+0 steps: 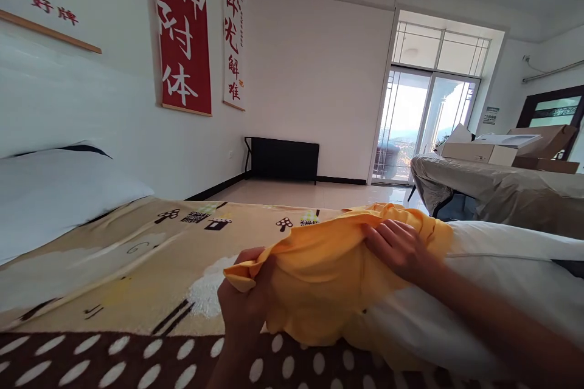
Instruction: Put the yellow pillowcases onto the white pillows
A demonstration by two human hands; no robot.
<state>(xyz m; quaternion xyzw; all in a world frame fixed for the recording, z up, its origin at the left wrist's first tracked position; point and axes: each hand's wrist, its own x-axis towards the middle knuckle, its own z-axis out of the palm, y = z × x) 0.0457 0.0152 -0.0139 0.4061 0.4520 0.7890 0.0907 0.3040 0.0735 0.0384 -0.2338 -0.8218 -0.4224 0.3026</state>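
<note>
A yellow pillowcase [319, 267] is stretched between my two hands, its upper edge raised and creased. My left hand [246, 292] is closed around its left end, where a corner folds over the fingers. My right hand [396, 246] grips the edge farther right with curled fingers. To the right lies a plump white pillow [493, 255], and the yellow fabric bunches against its near end; how far it covers the pillow I cannot tell. Under the pillowcase spreads a beige patterned blanket [150, 267] with a brown, white-dotted border [137, 361].
Another white pillow [59, 194] rests at the left by the wall. A black folded panel [285, 159] leans on the far wall. At the right, open boxes [483, 152] stand on a plastic-covered table [502, 188]. Sliding glass doors [420, 115] are behind.
</note>
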